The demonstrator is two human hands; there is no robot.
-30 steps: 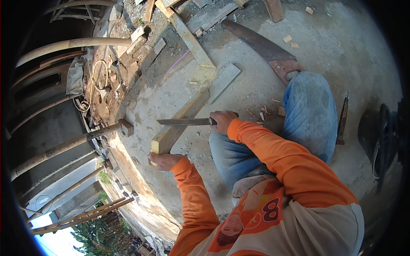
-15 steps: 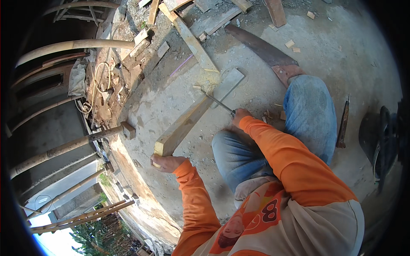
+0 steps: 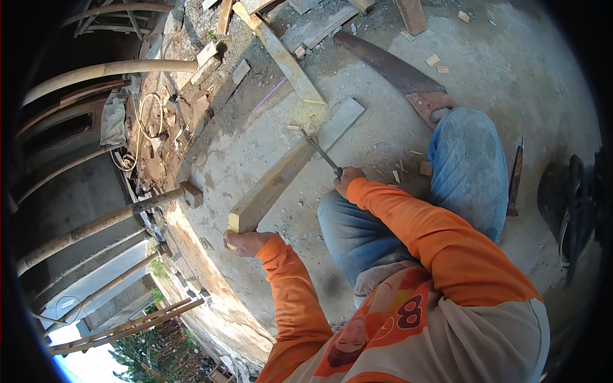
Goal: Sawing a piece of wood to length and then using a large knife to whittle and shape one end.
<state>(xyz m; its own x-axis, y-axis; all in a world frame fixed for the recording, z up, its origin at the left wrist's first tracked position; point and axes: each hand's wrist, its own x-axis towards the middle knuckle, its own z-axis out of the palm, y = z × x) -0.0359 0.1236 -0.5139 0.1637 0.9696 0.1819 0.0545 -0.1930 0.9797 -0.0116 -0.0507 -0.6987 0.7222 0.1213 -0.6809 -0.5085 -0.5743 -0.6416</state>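
A squared timber beam lies slantwise on the concrete floor, with a thinner grey stepped section at its far end. My left hand is closed around the beam's near end. In my right hand is a slim dark-handled tool, seemingly a hammer, gripped by its handle. The tool's small metal head rests at or just over the step in the beam; contact is hard to tell. Sawdust and small chips lie beside the step.
A handsaw lies beyond my right knee, with a chisel-like tool to the right of it. Another board lies at the far side. Wood scraps, a coiled hose and bamboo poles line the left.
My right hand has shifted slightly left and down, and the tool stands at a steeper angle. My left hand stays on the beam's end.
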